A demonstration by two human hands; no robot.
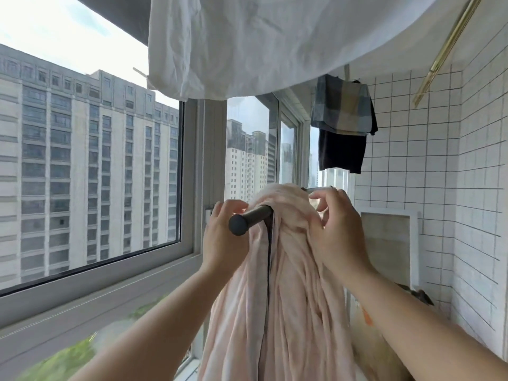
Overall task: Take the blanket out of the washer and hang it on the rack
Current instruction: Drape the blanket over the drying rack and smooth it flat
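The pale pink blanket (277, 284) is draped in a bunch over the dark rack bar (248, 219), whose long axis runs from its capped end near the camera away toward the tiled wall (439, 160) — bare bar shows at both ends of the bunch. The left hand (222, 237) sits behind the capped end, fingers curled near the fabric's edge, its hold unclear. The right hand (334, 229) pinches folds on top — room to spread looks widest toward the wall, under the hanging white sheet (247, 39).
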